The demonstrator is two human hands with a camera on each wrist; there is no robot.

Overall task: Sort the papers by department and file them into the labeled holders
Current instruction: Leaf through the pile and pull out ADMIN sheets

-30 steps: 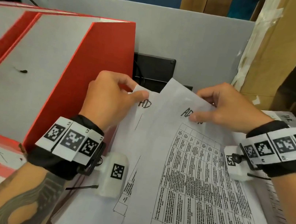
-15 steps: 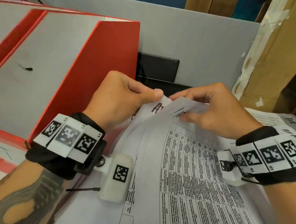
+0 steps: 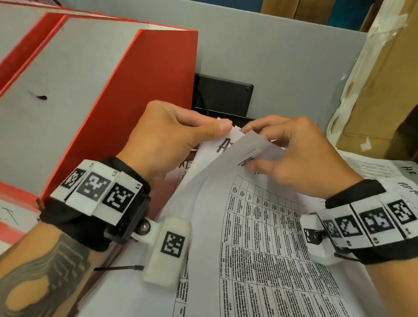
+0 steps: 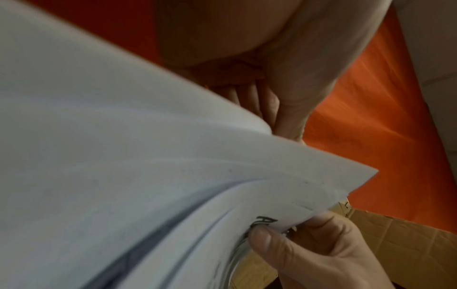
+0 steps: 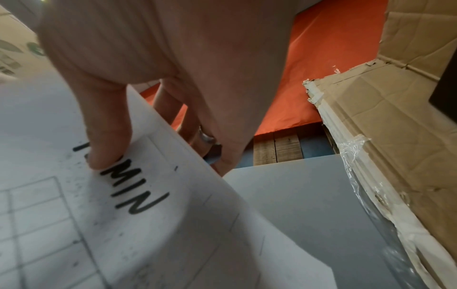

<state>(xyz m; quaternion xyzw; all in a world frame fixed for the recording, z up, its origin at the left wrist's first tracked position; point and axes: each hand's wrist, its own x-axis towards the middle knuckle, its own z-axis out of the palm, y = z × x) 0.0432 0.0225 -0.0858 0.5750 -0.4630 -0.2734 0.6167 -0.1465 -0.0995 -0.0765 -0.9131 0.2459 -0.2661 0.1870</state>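
A stack of white printed papers (image 3: 263,261) with table grids lies in front of me, its top corners lifted. My left hand (image 3: 175,137) pinches the upper corner of the sheets beneath, thumb on top beside a handwritten "A". My right hand (image 3: 284,156) pinches the top edge of the uppermost sheet (image 5: 138,195), thumb on the word "ADMIN". The left wrist view has the curled sheets (image 4: 148,176) and the right hand's thumb on them. Red and white file holders (image 3: 80,101) stand at the left, one front tab (image 3: 2,211) marked "I.T".
More papers (image 3: 399,184) marked "HR" and "ADMIN" lie at the right. A grey partition (image 3: 271,59) stands behind, with a black device (image 3: 222,95) at its foot. A taped cardboard box (image 3: 393,77) rises at the right.
Both hands have come together at the top corners of the stack. The top sheet, held up flat a second ago, now curls lower, and another sheet marked with an "A" shows beneath.
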